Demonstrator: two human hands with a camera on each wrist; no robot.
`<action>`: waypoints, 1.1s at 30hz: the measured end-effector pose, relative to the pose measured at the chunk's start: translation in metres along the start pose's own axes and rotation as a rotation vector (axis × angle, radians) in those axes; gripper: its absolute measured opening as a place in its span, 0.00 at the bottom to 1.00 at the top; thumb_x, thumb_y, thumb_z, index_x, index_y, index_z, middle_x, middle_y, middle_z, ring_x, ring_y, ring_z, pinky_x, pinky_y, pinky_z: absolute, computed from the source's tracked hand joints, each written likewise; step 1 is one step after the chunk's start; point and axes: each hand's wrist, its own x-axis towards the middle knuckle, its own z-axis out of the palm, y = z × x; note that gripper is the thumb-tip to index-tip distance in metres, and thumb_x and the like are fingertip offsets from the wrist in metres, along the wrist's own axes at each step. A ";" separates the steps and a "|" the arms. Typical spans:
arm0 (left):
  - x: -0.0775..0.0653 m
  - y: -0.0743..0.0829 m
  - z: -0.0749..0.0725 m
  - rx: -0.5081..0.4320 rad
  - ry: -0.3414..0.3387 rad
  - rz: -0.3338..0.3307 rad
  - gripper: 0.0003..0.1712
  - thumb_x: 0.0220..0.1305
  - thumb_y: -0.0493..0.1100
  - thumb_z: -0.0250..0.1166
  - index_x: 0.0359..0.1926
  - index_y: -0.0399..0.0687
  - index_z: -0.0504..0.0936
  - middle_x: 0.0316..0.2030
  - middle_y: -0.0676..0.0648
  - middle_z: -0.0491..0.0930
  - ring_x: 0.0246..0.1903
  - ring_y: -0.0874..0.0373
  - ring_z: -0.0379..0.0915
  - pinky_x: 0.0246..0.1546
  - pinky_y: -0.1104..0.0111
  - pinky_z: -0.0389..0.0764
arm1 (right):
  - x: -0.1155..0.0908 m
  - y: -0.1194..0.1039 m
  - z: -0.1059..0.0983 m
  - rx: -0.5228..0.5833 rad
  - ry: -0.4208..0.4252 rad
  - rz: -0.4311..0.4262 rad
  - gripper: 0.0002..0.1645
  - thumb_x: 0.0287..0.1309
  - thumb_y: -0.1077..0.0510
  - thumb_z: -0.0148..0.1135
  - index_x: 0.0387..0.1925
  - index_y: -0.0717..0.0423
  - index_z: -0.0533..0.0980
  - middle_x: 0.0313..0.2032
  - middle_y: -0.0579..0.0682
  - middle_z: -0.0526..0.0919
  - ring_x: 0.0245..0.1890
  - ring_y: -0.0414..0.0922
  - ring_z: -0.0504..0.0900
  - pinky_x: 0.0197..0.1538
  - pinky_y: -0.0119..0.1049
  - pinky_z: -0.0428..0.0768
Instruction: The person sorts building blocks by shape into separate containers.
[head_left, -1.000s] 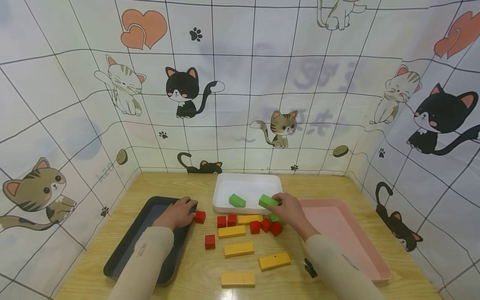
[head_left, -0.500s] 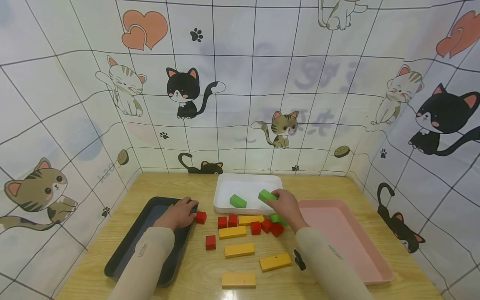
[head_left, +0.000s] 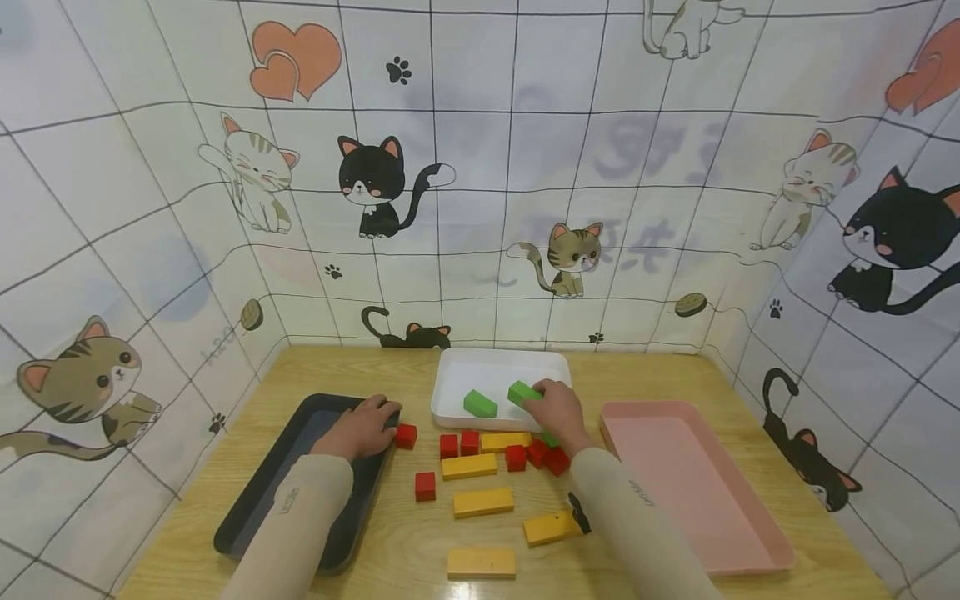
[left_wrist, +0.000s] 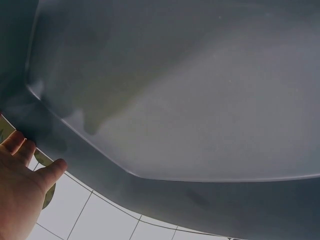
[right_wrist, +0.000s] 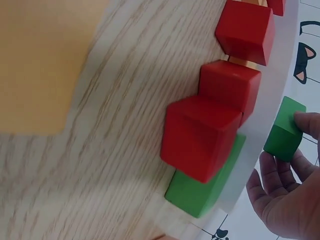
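Note:
My right hand pinches a green block between thumb and fingers, above the right half of the white tray. In the right wrist view that green block shows clear of the tray's rim. Another green block lies inside the white tray. My left hand rests on the right rim of the dark grey tray; the left wrist view has its fingers loosely extended at the tray's edge. Under my right wrist, a further green block lies partly hidden behind red cubes.
Yellow blocks and red cubes are spread over the wooden table in front of the white tray. A pink tray stands on the right. A cat-patterned sheet closes off the back and sides.
My right hand has moved left with the green block, further over the white tray. My left hand stays on the dark tray's rim. The head view has shifted slightly.

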 end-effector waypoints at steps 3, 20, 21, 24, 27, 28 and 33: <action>0.000 -0.001 0.001 -0.001 -0.004 -0.007 0.27 0.72 0.47 0.59 0.69 0.46 0.69 0.68 0.35 0.63 0.68 0.37 0.58 0.62 0.35 0.60 | 0.003 0.000 0.005 -0.025 -0.009 -0.016 0.25 0.59 0.53 0.63 0.54 0.64 0.78 0.49 0.59 0.80 0.42 0.53 0.77 0.52 0.51 0.77; 0.002 -0.001 0.000 -0.001 -0.014 -0.027 0.27 0.72 0.48 0.59 0.69 0.48 0.70 0.69 0.35 0.62 0.69 0.38 0.58 0.63 0.36 0.60 | -0.001 -0.003 0.009 -0.126 -0.051 -0.096 0.27 0.68 0.49 0.58 0.58 0.64 0.76 0.55 0.61 0.79 0.53 0.59 0.78 0.57 0.54 0.75; 0.002 -0.001 0.000 -0.003 -0.015 -0.028 0.27 0.72 0.48 0.59 0.69 0.48 0.70 0.69 0.36 0.62 0.69 0.38 0.58 0.63 0.36 0.60 | -0.002 -0.003 0.008 -0.121 -0.047 -0.092 0.27 0.68 0.49 0.58 0.58 0.64 0.76 0.54 0.61 0.79 0.53 0.58 0.78 0.57 0.54 0.75; 0.002 0.000 0.000 -0.006 -0.012 -0.020 0.27 0.72 0.48 0.59 0.68 0.47 0.70 0.69 0.35 0.62 0.69 0.38 0.58 0.63 0.36 0.60 | -0.003 -0.003 0.005 -0.122 -0.042 -0.084 0.26 0.68 0.49 0.58 0.59 0.64 0.76 0.55 0.60 0.79 0.54 0.58 0.78 0.58 0.54 0.74; 0.002 -0.001 0.000 0.000 -0.011 -0.013 0.27 0.72 0.47 0.59 0.68 0.47 0.70 0.69 0.35 0.62 0.68 0.38 0.58 0.63 0.36 0.60 | -0.004 0.000 0.000 -0.112 -0.042 -0.070 0.26 0.68 0.50 0.58 0.60 0.63 0.75 0.56 0.60 0.79 0.54 0.57 0.77 0.59 0.54 0.74; 0.002 -0.001 0.000 0.002 -0.010 -0.010 0.27 0.72 0.47 0.59 0.68 0.47 0.70 0.69 0.35 0.62 0.68 0.38 0.58 0.63 0.36 0.60 | -0.005 0.001 -0.001 -0.106 -0.042 -0.065 0.26 0.68 0.50 0.58 0.60 0.63 0.75 0.56 0.60 0.79 0.54 0.58 0.77 0.59 0.54 0.74; 0.002 -0.001 0.001 0.003 -0.014 -0.013 0.27 0.72 0.47 0.59 0.68 0.47 0.69 0.69 0.35 0.62 0.69 0.37 0.58 0.62 0.36 0.60 | -0.010 0.007 -0.015 -0.083 -0.046 -0.048 0.26 0.69 0.50 0.58 0.61 0.63 0.74 0.57 0.61 0.78 0.56 0.58 0.77 0.59 0.55 0.74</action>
